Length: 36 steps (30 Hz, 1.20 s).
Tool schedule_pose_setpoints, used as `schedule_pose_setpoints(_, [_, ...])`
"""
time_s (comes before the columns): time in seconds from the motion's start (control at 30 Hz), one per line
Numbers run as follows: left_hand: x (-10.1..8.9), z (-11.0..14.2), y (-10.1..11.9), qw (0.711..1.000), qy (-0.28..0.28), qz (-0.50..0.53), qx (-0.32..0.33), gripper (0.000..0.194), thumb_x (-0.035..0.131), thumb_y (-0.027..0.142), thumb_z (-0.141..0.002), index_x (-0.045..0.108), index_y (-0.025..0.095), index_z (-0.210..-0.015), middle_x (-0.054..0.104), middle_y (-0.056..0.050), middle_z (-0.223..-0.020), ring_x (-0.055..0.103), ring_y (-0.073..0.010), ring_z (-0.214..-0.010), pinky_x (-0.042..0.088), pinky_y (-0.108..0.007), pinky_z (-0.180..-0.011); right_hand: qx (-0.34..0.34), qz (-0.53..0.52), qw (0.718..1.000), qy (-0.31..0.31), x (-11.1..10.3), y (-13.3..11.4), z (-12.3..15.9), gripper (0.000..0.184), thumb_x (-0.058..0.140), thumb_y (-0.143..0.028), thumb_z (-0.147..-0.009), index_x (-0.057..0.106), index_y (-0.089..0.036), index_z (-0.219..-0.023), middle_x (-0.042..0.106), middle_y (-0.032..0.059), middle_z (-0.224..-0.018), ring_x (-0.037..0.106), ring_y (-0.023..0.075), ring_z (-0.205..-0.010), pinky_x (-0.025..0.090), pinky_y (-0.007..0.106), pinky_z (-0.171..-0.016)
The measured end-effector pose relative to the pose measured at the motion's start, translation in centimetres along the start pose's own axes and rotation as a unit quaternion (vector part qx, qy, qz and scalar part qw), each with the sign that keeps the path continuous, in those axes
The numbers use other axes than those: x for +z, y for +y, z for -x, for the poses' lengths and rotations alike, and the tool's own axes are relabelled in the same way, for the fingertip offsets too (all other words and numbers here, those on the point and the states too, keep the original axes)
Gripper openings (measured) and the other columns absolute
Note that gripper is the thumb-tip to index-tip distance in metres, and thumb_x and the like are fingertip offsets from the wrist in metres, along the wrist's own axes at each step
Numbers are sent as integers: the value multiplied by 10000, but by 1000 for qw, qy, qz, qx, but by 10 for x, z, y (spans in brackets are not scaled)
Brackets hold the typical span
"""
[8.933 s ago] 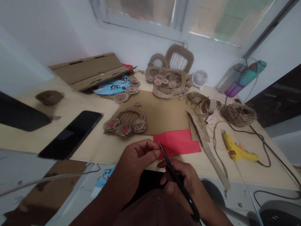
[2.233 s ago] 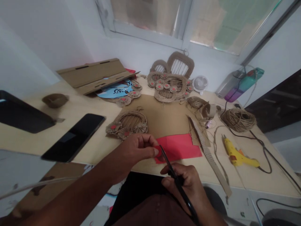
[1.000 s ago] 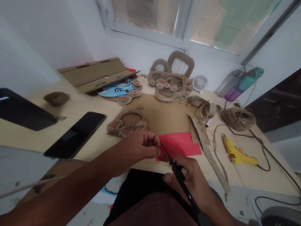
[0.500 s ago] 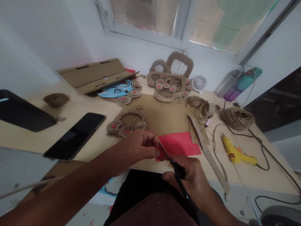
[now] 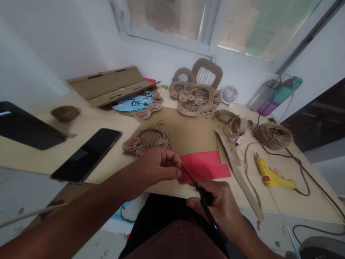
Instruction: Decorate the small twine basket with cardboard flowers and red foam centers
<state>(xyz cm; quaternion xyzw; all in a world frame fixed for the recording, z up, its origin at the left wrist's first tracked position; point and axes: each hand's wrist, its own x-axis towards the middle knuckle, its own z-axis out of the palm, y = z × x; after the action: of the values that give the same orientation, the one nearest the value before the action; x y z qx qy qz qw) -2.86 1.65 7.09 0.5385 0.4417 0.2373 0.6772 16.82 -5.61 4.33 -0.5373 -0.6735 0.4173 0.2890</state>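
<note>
My left hand (image 5: 157, 166) is closed in a pinch on a small red paper piece (image 5: 183, 177) just over the table's near edge. My right hand (image 5: 219, 208) grips black scissors (image 5: 202, 196), whose blades point up and left into that red piece. Right behind it a larger red paper sheet (image 5: 206, 165) lies flat on a brown cardboard sheet (image 5: 185, 135). A jute basket craft with cardboard flowers (image 5: 147, 139) lies just beyond my left hand.
A black phone (image 5: 87, 154) and a dark tablet (image 5: 25, 127) lie at the left. A yellow glue gun (image 5: 271, 173), a twine coil (image 5: 272, 136), corrugated strips (image 5: 238, 172), a small fan (image 5: 229, 95), a bottle (image 5: 279, 93) and more jute basket crafts (image 5: 195, 93) fill the right and back.
The hands have stayed over the table's near edge with the scissors working at the small red piece; my left hand has turned the piece slightly. The camera view shifted a little.
</note>
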Motion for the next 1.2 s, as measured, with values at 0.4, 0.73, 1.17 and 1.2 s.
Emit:
schedule_pose_setpoints(0.4, [8,5,-11,991,89,93,42,81,716,240,-649,652,196,-626,715,-6,-649,637,-161,-652,448,-266,-669,67,-151,985,51,26,0,4,262,715,-374,-709,717,-126,-794,399,-53,-519,306,84,-461,271,198,-425])
schedule_pose_setpoints(0.73, [43,22,-35,944,185,260,80,126,735,256,-701,698,203,-809,735,-20,-759,664,-182,-779,483,-277,-748,48,-214,975,44,34,-5,1,349,630,-467,-770,670,-121,-769,414,-31,-542,329,88,-463,271,197,-421])
schedule_pose_setpoints(1.17, [57,17,-38,929,261,247,89,95,712,242,-745,644,200,-693,704,17,-702,611,-127,-688,454,-241,-694,37,-247,967,47,44,0,3,456,609,-583,-800,702,-143,-729,405,-38,-549,289,78,-479,252,215,-452])
schedule_pose_setpoints(1.2, [57,17,-38,929,263,245,90,100,710,247,-745,641,201,-690,703,17,-699,613,-130,-691,453,-245,-698,36,-241,969,47,43,0,3,458,604,-583,-802,702,-143,-722,418,-34,-551,300,79,-479,256,215,-452])
